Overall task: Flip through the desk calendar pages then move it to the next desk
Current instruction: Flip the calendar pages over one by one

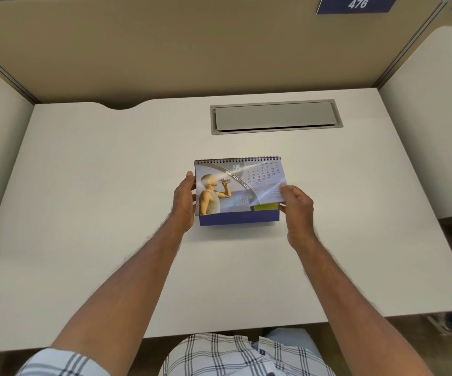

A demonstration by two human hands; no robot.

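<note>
A spiral-bound desk calendar stands on the white desk, just past the middle. Its front page shows a person drinking water and an April date grid; the base is dark blue. My left hand grips the calendar's left edge, thumb on the front. My right hand pinches the lower right corner of the front page, which is lifted and curled, blurred. A yellow-green page shows beneath it.
A grey cable flap is set into the desk behind the calendar. Beige partition walls enclose the desk at the back and sides. A blue sign reading 476 hangs top right. Another white desk surface lies beyond the right partition.
</note>
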